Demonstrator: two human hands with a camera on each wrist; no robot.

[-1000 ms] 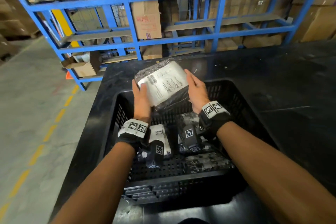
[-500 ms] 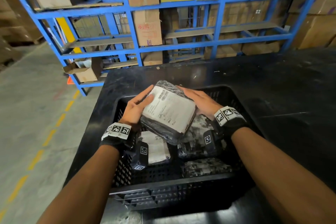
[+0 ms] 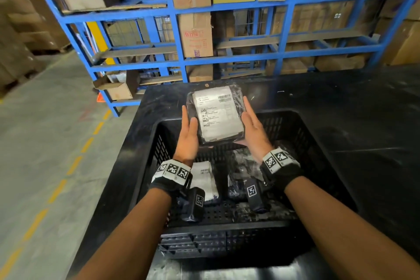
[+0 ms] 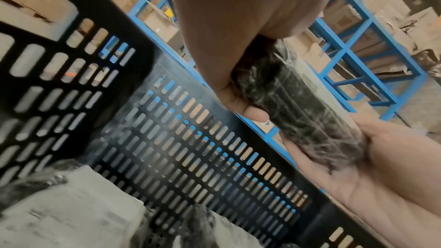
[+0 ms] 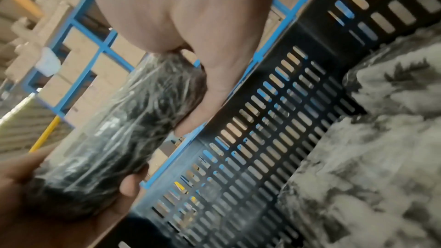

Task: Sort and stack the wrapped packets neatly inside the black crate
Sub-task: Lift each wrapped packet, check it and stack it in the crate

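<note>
Blue racking [image 3: 284, 7] behind, black table [image 3: 341, 109] below, and we've got a packet [image 3: 216, 113] up over the crate [image 3: 306, 143].
Our left hand [image 3: 187, 136] and right hand [image 3: 255, 129] clamp its side edges, fingers together along them, thumbs curled under, label facing us. More packets [image 3: 205, 179] lie on the crate floor, half hidden by our wrists; label print unreadable.

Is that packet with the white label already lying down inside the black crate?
No, the packet is held up between the left hand and right hand, above the black crate.
</note>
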